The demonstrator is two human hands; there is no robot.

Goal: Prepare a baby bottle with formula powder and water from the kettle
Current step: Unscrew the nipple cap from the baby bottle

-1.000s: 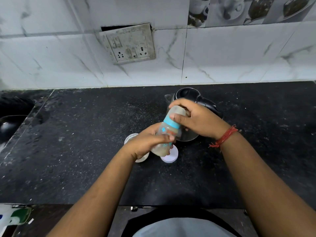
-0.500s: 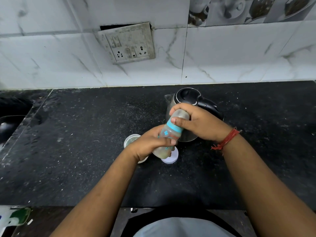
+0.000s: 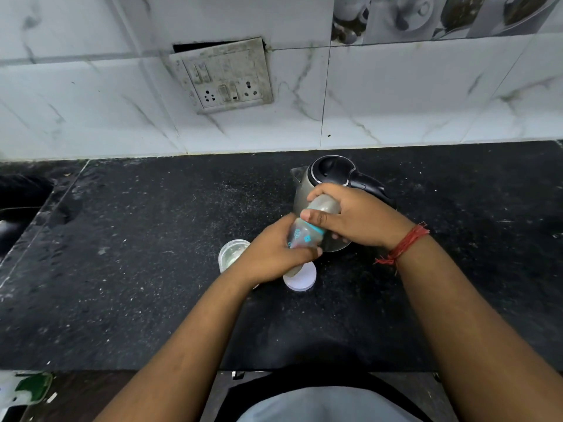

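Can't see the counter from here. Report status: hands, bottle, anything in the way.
Left hand grips bottle body, right hand grips its cap end. Bottle tilted, held above white lid. Kettle close behind, open jar at left.

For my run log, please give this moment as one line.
left hand: grips clear baby bottle body | right hand: grips cap end | bottle: tilted | steel kettle: behind

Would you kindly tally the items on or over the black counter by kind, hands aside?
Baby bottle: 1
Kettle: 1
Clear round container: 1
White round lid: 1
Total: 4
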